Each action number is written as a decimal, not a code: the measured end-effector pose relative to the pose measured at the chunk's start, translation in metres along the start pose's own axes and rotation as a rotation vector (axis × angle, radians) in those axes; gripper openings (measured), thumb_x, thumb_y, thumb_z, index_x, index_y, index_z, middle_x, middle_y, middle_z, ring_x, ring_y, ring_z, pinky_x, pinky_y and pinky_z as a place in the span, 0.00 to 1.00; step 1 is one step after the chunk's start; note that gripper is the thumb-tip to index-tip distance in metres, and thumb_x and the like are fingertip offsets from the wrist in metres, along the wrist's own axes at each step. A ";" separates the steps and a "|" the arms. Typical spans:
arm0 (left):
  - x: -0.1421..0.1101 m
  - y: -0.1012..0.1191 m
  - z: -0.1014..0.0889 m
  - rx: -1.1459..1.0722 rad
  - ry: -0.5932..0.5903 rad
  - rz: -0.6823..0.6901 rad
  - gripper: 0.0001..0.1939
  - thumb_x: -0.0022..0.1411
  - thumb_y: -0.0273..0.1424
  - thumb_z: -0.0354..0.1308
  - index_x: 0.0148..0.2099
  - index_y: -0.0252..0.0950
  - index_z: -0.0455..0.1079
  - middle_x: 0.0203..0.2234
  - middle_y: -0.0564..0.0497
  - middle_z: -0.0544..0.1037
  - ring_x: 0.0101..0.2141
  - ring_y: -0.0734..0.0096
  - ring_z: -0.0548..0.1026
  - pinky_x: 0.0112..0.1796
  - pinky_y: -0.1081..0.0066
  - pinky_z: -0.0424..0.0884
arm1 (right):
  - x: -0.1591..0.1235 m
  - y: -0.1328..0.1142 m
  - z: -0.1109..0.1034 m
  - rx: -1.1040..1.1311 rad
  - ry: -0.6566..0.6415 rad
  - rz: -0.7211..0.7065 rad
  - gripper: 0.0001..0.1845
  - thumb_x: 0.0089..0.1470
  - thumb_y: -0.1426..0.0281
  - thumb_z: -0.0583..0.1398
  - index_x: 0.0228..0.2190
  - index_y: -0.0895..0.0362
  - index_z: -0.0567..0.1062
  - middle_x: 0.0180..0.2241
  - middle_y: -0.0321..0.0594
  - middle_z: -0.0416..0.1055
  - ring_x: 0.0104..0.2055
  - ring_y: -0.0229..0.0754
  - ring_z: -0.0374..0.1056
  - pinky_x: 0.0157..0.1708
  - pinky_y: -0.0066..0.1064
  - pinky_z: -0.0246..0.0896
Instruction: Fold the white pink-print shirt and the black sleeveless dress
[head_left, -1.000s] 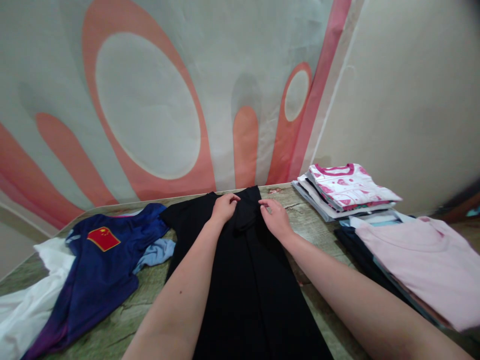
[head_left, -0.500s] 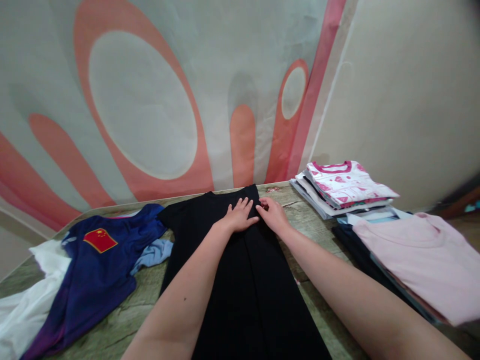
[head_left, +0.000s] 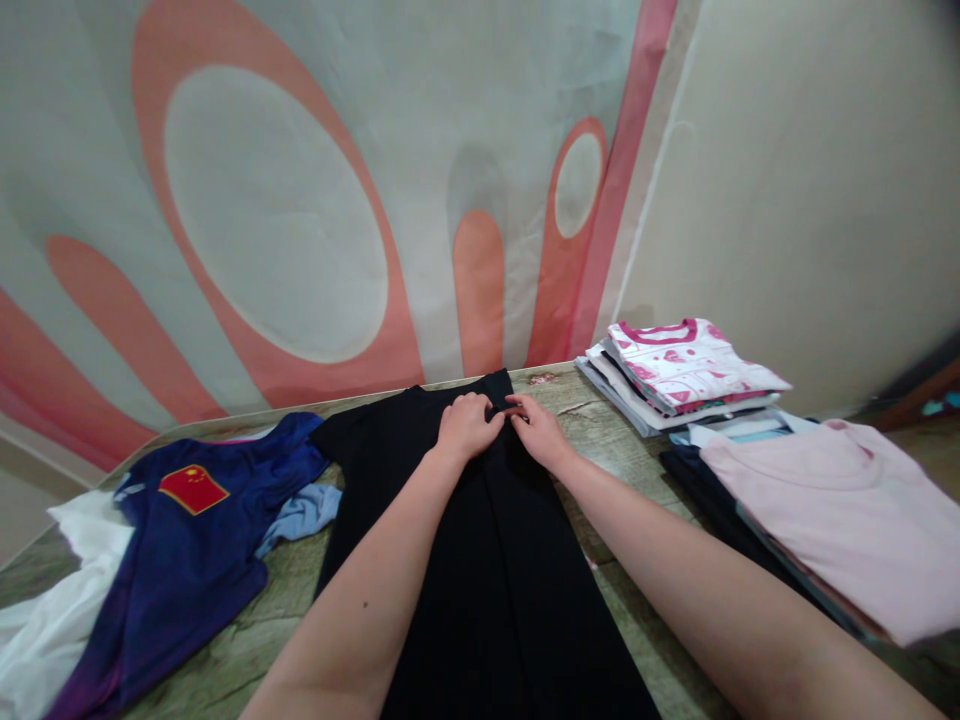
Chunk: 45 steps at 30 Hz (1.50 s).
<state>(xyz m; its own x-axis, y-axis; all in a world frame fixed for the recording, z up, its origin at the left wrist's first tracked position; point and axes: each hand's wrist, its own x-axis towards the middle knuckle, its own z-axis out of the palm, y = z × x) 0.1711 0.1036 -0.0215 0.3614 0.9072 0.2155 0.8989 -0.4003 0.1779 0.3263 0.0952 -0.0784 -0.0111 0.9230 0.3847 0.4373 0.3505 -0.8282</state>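
A black T-shirt [head_left: 472, 590] lies stretched lengthwise before me, its right side folded over toward the middle. One sleeve sticks out at the upper left. My left hand [head_left: 466, 427] rests on the upper part with fingers curled in, closed on the cloth. Close beside it, my right hand [head_left: 538, 432] pinches the shirt near the folded sleeve at the upper right edge. The fingertips of both hands almost meet, and the bit of fabric between them is partly hidden.
To the left lie a navy shirt [head_left: 195, 570] with a red flag patch, a white garment [head_left: 75, 590] and a light blue cloth [head_left: 304, 515]. On the right are a folded stack topped by a pink-and-white shirt [head_left: 686, 360] and another under a pale pink shirt [head_left: 832, 510]. A wall stands behind the wooden table [head_left: 600, 455].
My left hand has gone from lying flat with spread fingers to curled on the black T-shirt, nearer the right hand. The right hand keeps its pinch. The view has shifted slightly.
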 end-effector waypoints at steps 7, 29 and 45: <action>-0.006 0.011 0.014 0.073 0.034 0.039 0.14 0.58 0.41 0.55 0.42 0.36 0.68 0.41 0.43 0.71 0.44 0.54 0.69 0.42 0.61 0.66 | -0.001 -0.002 0.001 -0.190 0.076 0.010 0.24 0.50 0.77 0.56 0.51 0.56 0.67 0.43 0.43 0.74 0.46 0.45 0.70 0.50 0.43 0.62; 0.017 -0.055 0.003 -0.774 0.051 -0.341 0.06 0.55 0.29 0.57 0.36 0.34 0.70 0.26 0.50 0.76 0.26 0.67 0.75 0.29 0.70 0.71 | -0.011 -0.031 0.002 -0.382 -0.240 -0.258 0.18 0.60 0.65 0.55 0.50 0.55 0.71 0.54 0.47 0.68 0.62 0.50 0.55 0.59 0.49 0.50; 0.016 -0.098 0.011 -0.701 0.199 -0.518 0.07 0.59 0.31 0.53 0.36 0.35 0.71 0.30 0.47 0.79 0.33 0.63 0.77 0.32 0.70 0.70 | -0.030 -0.054 0.013 -0.511 -0.319 -0.400 0.18 0.61 0.65 0.56 0.51 0.57 0.69 0.50 0.48 0.68 0.53 0.47 0.63 0.54 0.44 0.54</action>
<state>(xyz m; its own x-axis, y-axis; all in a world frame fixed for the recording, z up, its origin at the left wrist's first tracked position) 0.0912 0.1591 -0.0459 -0.1561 0.9830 0.0962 0.5563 0.0070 0.8309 0.2910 0.0502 -0.0505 -0.4865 0.7682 0.4163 0.7096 0.6253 -0.3246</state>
